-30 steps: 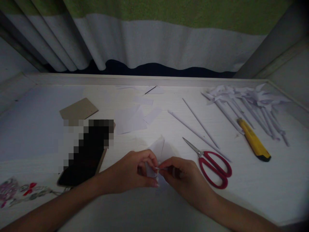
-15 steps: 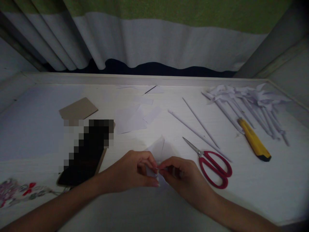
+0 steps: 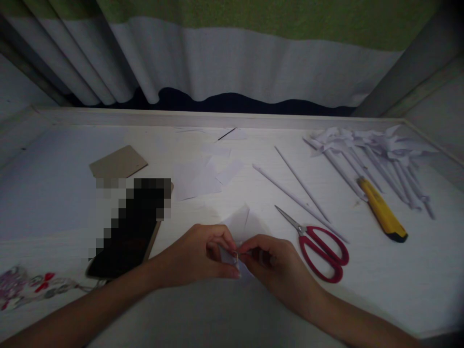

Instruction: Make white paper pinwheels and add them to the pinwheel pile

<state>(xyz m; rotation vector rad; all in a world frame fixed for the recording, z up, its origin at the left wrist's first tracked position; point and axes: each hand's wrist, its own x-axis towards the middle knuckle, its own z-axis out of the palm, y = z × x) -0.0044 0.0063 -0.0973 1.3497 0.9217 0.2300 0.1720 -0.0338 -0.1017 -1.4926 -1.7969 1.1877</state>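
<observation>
Where both forearms lie across the near edge of the counter [image 3: 391, 295], the left hand [image 3: 197, 256] and the right hand [image 3: 275, 266] meet fingertip to fingertip. Each is pinching the near part of a folded white paper piece [image 3: 242, 223]. Thumb and forefinger of both hands are closed on it, but what sits right between the tips is too small and dim to tell. The paper's far flaps stand up just beyond the knuckles, low over the counter.

Just right of the right hand lie red-handled scissors [image 3: 324, 251], their blades pointing away and to the left. Near the left hand lies a dark phone [image 3: 123, 244], and at the near left edge a patterned item [image 3: 21, 287].

Farther out are loose white sheets [image 3: 197, 179], a brown cardboard piece [image 3: 118, 163], two thin rolled paper sticks [image 3: 295, 191] and a yellow utility knife [image 3: 382, 213]. At the far right lies a heap of white paper pinwheels [image 3: 369, 147]. Behind the counter hangs a white and green curtain [image 3: 235, 63].
</observation>
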